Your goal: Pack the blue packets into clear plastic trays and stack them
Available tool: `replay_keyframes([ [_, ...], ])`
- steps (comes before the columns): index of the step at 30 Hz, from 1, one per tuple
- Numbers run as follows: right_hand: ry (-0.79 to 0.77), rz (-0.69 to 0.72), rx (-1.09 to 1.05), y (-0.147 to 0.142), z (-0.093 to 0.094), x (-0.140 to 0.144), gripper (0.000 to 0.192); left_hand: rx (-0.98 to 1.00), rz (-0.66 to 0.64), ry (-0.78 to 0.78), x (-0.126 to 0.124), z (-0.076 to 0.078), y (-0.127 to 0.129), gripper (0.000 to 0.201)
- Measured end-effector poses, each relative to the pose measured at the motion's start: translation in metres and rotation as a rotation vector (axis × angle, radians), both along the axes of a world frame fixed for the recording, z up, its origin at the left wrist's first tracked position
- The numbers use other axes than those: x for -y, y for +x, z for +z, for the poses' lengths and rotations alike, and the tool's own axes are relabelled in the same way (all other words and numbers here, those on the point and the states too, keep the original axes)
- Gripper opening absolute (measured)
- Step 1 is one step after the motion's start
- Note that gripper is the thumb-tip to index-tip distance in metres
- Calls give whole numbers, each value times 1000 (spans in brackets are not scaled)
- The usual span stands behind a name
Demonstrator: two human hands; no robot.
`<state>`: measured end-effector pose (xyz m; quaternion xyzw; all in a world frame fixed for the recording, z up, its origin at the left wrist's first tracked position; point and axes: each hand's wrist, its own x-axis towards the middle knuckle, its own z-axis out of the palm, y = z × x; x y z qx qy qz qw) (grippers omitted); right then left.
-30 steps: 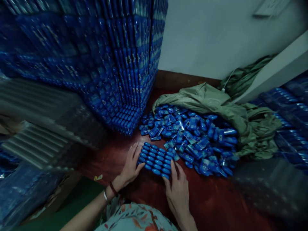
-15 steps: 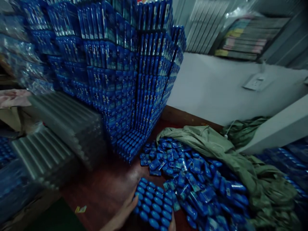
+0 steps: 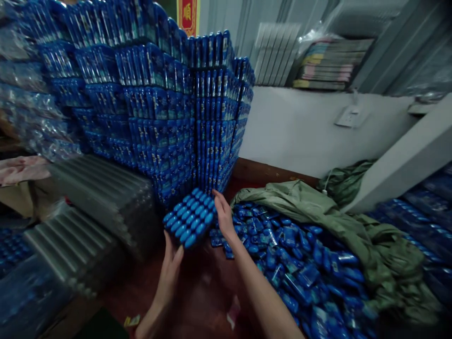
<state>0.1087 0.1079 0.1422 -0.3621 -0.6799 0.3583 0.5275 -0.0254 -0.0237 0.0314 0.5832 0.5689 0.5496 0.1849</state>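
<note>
A squared block of blue packets [image 3: 191, 217] is lifted off the red-brown floor, pressed between both my hands. My left hand [image 3: 170, 266] presses its near lower edge and my right hand [image 3: 223, 214] its right side. The block hangs right in front of the foot of a tall stack of blue packets [image 3: 169, 108]. To the right, loose blue packets [image 3: 293, 263] lie in a heap on a green cloth sack [image 3: 335, 221].
Ribbed clear plastic trays [image 3: 95, 197] are piled at the left. A white wall [image 3: 300, 127] with a socket stands behind, with books on a ledge above. A white beam [image 3: 399, 160] slants at the right, more blue packs beyond it.
The block lay on the floor between my hands by the heap. Now both hands have raised it and carried it forward to the tall stack; the view has tilted up.
</note>
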Motion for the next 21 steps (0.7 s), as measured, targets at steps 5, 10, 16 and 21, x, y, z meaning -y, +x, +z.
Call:
replay_keyframes([
  [5,-100,-230,-26,-37,-19,-41,59,138,119,-54,-50,20,18,87],
  [10,-28,-47,46,-32,-57,-33,64,16,204,45,-75,2,31,85],
  [16,-10,45,74,-22,-57,-42,59,-73,214,119,-68,4,25,83],
  [21,84,-263,238,51,-68,31,52,54,270,137,-5,4,33,74],
])
